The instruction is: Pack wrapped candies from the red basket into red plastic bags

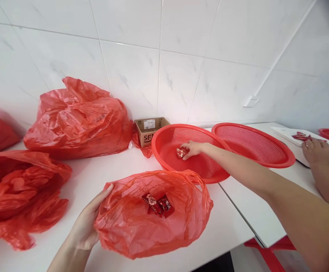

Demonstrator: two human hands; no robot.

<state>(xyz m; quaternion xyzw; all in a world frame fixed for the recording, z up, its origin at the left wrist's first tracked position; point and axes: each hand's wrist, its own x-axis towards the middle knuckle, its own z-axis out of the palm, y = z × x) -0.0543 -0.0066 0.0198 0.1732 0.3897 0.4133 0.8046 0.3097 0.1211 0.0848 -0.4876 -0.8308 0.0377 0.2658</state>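
In front of the nearer basket (174, 134), your left grip (89, 223) holds the bag (124, 228), at least two packets (153, 204) already in it; inside that basket, your right grip (192, 148) is closed on another packet (181, 152), outside the bag.

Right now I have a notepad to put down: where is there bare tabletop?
Bare white tabletop shows between the bulging red bag and the left hand, and right of the open bag up to the table seam. Crowded: along the wall, around the box and baskets, and left, under the crumpled bags.
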